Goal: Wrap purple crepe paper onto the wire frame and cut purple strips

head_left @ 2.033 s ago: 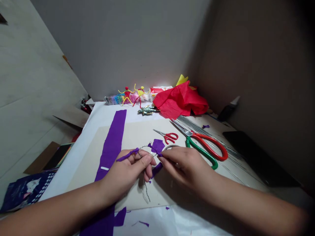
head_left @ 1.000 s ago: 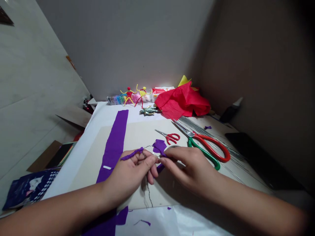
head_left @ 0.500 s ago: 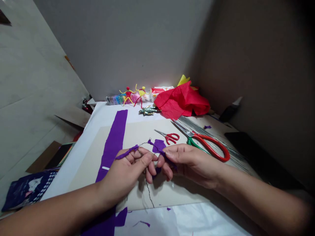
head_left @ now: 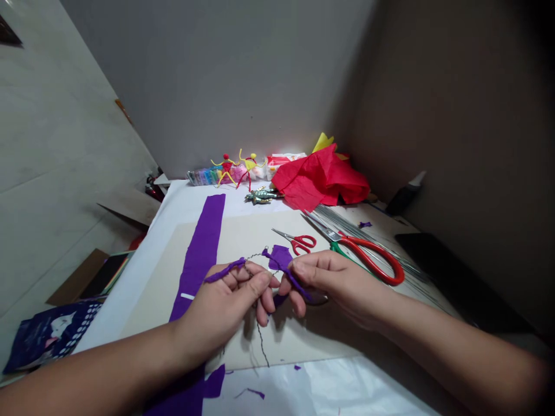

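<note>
Left hand (head_left: 225,300) curled, pinching thin wire (head_left: 260,341) and purple crepe strip (head_left: 225,269); right hand (head_left: 336,283) pinching purple crepe scrap (head_left: 280,258) on same wire, just beside left. Red-handled scissors (head_left: 373,257) beyond right hand.

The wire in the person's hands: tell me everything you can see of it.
A thin dark wire, metallic-looking and slightly wavy. The left hand grips it, and its lower length hangs down past those fingers, over the pale board; whether its tip touches the board is hard to tell. Its upper part arcs above the fingers towards the purple crepe paper, which the right hand pinches.
</note>
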Available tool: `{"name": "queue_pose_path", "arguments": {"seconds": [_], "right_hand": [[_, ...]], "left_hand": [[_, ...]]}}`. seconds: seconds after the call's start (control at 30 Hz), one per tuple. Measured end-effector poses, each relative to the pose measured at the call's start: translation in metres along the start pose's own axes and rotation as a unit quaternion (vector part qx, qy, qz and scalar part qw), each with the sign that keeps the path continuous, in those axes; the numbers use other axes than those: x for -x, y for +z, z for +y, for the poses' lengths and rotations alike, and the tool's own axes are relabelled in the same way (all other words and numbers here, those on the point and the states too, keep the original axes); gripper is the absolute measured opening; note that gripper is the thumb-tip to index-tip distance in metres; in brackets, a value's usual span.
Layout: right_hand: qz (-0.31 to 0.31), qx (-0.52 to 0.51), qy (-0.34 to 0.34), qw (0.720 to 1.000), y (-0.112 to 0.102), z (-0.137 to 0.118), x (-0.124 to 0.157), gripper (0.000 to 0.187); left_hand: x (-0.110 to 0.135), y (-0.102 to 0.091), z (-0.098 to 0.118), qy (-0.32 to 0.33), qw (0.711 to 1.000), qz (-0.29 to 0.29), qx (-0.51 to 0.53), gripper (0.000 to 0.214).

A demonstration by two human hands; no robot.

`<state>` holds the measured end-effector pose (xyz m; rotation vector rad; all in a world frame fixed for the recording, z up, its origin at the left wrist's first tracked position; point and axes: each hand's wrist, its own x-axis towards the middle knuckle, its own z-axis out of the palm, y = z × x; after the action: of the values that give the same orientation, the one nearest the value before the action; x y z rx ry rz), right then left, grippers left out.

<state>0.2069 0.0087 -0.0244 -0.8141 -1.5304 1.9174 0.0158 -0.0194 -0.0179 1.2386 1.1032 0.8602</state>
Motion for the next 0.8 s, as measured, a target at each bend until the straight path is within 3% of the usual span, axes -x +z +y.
{"name": "queue_pose_path", "arguments": {"seconds": [0.17,0.3,0.43,0.57,0.67,0.8], "right_hand": [[0.066,0.132,-0.053,0.988,0.007,-0.009,0.003,0.027],[0.099,0.167,-0.078,0.978,0.014,-0.01,0.004,0.028],[0.081,0.106,-0.045,0.99,0.01,-0.007,0.003,0.033],[0.021,0.056,-0.027,0.998,-0.002,-0.005,0.001,0.046],[-0.011,0.058,0.01,0.998,-0.009,-0.005,0.0,0.034],[0.011,0.075,0.011,0.997,-0.006,-0.006,0.001,0.03]], "left_hand": [[0.002,0.001,0.0,-0.015,1.0,0.002,-0.017,0.02],[0.002,0.0,0.0,-0.004,0.999,0.0,-0.034,0.02],[0.001,-0.001,-0.001,-0.002,1.0,-0.006,-0.011,0.019],[0.0,-0.002,-0.001,0.007,1.0,0.004,-0.002,0.019],[0.0,-0.002,0.0,0.014,1.0,0.015,-0.011,0.018],[0.0,-0.002,-0.001,0.017,1.0,0.021,-0.001,0.018]]}}
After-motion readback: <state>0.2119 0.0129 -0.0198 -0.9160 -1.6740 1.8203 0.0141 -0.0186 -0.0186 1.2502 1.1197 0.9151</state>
